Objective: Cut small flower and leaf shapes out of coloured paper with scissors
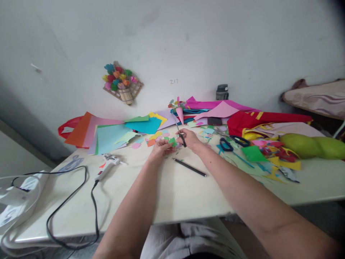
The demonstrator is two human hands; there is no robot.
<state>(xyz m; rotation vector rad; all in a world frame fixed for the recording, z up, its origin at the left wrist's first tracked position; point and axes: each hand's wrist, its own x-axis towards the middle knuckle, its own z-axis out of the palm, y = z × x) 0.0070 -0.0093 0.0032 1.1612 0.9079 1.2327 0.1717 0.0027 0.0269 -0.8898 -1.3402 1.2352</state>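
Near the middle of the table, my left hand (161, 148) is closed on a small green paper piece (171, 142), pinched between thumb and fingers. Close beside it, my right hand (189, 139) grips a pair of scissors (182, 138) by the dark handles, with the blades pointing up and away from me. Whether the blades are parted is too small to tell. Just below both hands lies a black pencil (190, 167). Small coloured paper scraps (151, 142) are scattered behind my left hand. A pink paper cone with tiny paper flowers (179, 111) stands beyond the scissors.
A hot glue gun (107, 167) with a black cord lies left, near a power strip (24, 194). Coloured paper sheets (111, 136) spread along the back. More scissors (226, 144), green scraps (252, 154) and a red cloth (242, 124) are on the right. A bottle (222, 92) stands behind.
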